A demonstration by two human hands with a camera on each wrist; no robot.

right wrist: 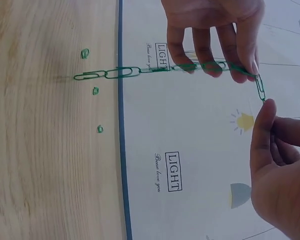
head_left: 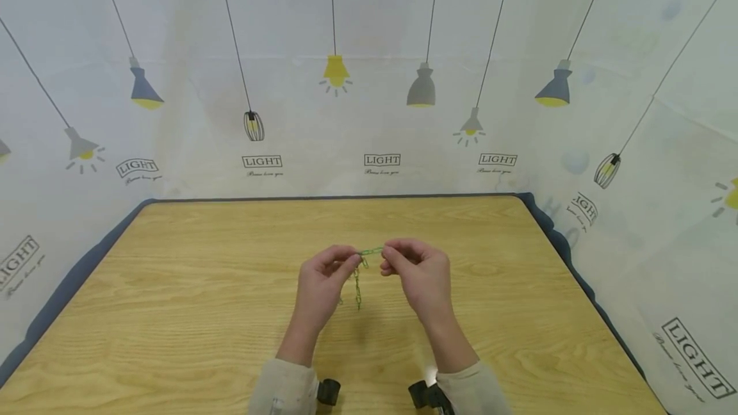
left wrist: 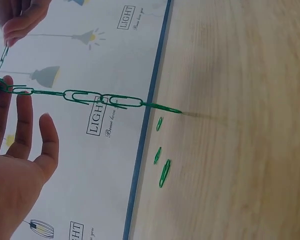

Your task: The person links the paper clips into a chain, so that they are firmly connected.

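Between both hands runs a chain of linked green paper clips (head_left: 358, 288). My left hand (head_left: 324, 284) pinches it near its upper part, and several linked clips hang down from those fingertips, as the paper clip chain (left wrist: 122, 101) shows in the left wrist view. A short stretch of it spans to my right hand (head_left: 423, 277), whose thumb and fingers pinch the end. In the right wrist view the hanging clips (right wrist: 122, 73) pass beside the left hand's spread fingers (right wrist: 202, 42).
Loose green paper clips (left wrist: 164, 173) lie on the wooden table (head_left: 202, 312), and the same clips (right wrist: 95, 91) show in the right wrist view. A pale cloth backdrop (head_left: 369, 11) printed with lamps stands around the table's back and sides, with a dark blue edge.
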